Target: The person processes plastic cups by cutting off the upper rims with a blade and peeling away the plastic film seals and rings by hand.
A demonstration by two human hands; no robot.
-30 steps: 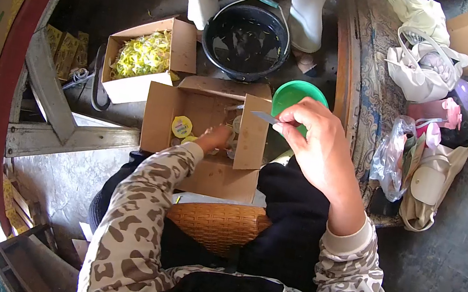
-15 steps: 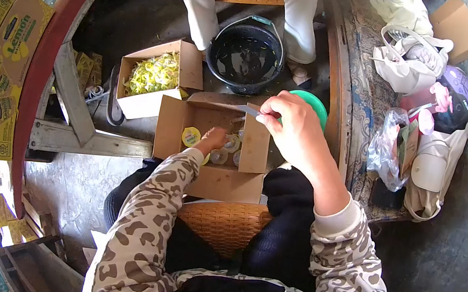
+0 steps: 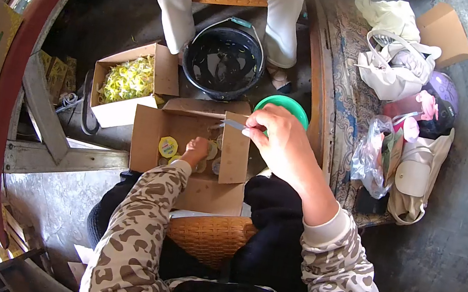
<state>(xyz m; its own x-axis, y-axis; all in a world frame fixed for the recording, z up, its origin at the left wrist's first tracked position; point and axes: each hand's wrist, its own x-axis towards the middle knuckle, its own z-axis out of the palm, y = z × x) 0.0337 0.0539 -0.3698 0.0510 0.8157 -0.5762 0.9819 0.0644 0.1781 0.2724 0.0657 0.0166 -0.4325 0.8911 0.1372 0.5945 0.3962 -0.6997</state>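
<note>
My right hand (image 3: 276,135) pinches a small flat metal blade (image 3: 234,125) above the right flap of an open cardboard box (image 3: 200,195). Inside that box is my left hand (image 3: 195,150), its fingers closed; what they hold, if anything, is hidden. Several clear plastic cups (image 3: 212,150) stand around my left hand in the box. A yellow-and-white round lid (image 3: 168,147) shows to the left of it. Partly behind my right hand is a green basin (image 3: 291,104).
A black bucket (image 3: 223,63) of dark liquid stands ahead, by a seated person's white-trousered legs (image 3: 172,16). Yellow strips fill another box (image 3: 121,116) at left. Bags (image 3: 413,177) lie on the patterned bench at right; a wooden frame (image 3: 65,161) is at left.
The view has shifted. The other person's hands, out of sight in the earliest frame, now show with a yellow-rimmed item. My left hand stays in the box and my right hand keeps the blade.
</note>
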